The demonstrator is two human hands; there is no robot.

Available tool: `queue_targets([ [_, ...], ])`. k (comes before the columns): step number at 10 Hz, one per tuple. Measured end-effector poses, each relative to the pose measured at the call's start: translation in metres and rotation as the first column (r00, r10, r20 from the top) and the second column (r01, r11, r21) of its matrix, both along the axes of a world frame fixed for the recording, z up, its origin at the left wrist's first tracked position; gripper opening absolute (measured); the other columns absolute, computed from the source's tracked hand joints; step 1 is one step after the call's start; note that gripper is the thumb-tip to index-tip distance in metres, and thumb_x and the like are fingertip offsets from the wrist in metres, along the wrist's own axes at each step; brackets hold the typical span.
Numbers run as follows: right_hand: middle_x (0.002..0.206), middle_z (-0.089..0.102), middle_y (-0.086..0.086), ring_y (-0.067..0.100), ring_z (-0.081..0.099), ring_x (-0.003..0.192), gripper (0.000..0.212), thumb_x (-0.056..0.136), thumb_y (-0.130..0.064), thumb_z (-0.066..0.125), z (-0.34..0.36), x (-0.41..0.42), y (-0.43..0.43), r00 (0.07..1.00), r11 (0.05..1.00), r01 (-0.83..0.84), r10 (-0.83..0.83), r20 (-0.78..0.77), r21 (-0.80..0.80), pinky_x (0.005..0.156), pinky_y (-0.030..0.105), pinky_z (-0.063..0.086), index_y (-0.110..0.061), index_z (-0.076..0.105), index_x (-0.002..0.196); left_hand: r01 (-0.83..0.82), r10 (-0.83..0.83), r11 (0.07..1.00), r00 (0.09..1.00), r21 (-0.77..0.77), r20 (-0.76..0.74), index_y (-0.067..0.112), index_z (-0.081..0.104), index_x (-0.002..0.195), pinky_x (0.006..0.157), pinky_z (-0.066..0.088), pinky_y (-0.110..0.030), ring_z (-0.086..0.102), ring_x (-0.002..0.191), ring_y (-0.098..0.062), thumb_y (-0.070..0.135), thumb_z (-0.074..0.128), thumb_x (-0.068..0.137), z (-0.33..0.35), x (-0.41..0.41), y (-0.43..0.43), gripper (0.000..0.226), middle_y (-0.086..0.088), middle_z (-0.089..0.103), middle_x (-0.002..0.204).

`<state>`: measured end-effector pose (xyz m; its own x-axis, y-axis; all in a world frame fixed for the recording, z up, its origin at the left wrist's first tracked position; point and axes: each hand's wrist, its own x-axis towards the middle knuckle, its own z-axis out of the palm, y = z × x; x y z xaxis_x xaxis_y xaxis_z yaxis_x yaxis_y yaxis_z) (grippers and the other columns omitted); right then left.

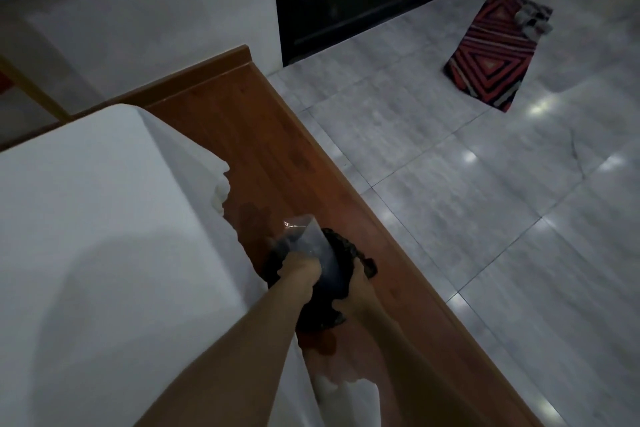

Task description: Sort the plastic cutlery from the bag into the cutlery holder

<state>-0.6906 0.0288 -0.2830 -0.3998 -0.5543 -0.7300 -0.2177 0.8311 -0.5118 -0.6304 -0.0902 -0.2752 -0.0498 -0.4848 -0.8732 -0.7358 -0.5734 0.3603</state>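
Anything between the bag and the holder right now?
Nothing visible. The bag lies right against the black holder; the left hand grips the bag, the right hand grips the holder's rim. The bag's contents are too dark to make out.

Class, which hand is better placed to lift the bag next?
Left, probably: the left hand grips the bag, while the right hand holds the dark container by its rim.

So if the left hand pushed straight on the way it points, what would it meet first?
The left hand grips the clear plastic bag, so that comes first, then the black wavy-rimmed cutlery holder under it; beyond lies reddish wooden tabletop. Depth is hard to judge here.
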Motion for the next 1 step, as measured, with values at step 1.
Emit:
queue_targets([
  [1, 0.152, 0.032, 0.016, 0.031, 0.041, 0.134, 0.089, 0.087, -0.018, 0.064, 0.0384, -0.0026, -0.0079, 0.995, 0.997, -0.059, 0.054, -0.082, -0.057, 0.107, 0.035, 0.042, -0.003, 0.005, 0.152, -0.068, 0.067, 0.995, 0.998, -0.074, -0.011, 0.000, 0.041, 0.135, 0.099, 0.040, -0.032, 0.047, 0.122, -0.033, 0.019, 0.035, 0.100, 0.0649, -0.0004, 0.0034, 0.040, -0.015, 0.047, 0.137],
])
